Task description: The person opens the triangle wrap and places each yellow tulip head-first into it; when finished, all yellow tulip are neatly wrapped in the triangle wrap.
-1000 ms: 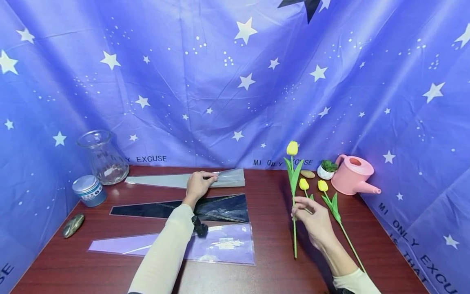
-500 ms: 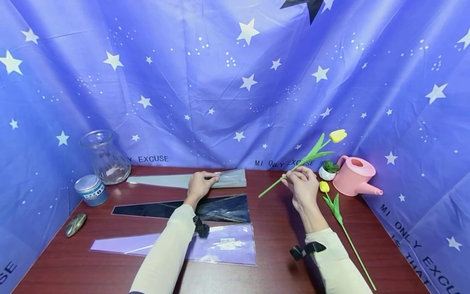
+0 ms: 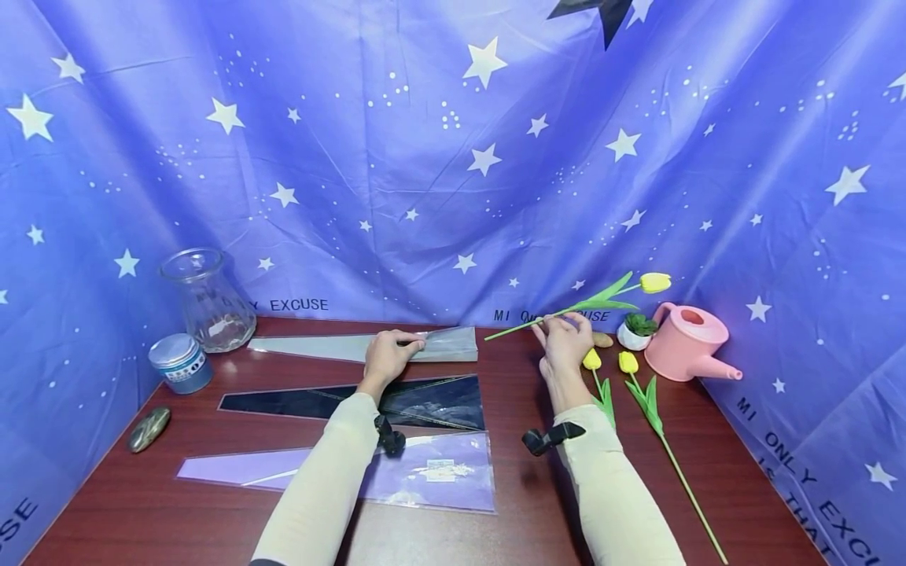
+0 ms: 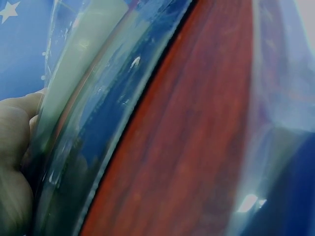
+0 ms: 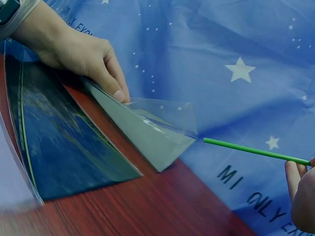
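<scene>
My left hand point(image 3: 388, 358) pinches the clear upper film of a pale grey-green flower sleeve point(image 3: 318, 348). In the right wrist view the film lifts off the backing, so the sleeve's wide right end gapes. My right hand point(image 3: 566, 350) pinches the green stem point(image 5: 246, 148) of a yellow tulip point(image 3: 655, 283) raised above the table. Its bloom points right, and the bare stem end points left, just short of the sleeve's wide end. Two more tulips lie at the right, one with its yellow bloom point(image 3: 627, 362) fully visible, the other bloom point(image 3: 591, 359) partly beside my right arm.
A black sleeve point(image 3: 432, 402) and a purple sleeve point(image 3: 418, 472) lie nearer me on the table point(image 3: 538, 519). At left stand a glass vase point(image 3: 215, 306), a blue jar point(image 3: 181, 365) and a stone point(image 3: 149, 429). A pink watering can point(image 3: 683, 346) and potted succulent point(image 3: 635, 332) stand right.
My right hand has lifted the tulip from upright, swung its bloom to the right, and carried it left until the stem end neared the sleeve. My left hand keeps its place.
</scene>
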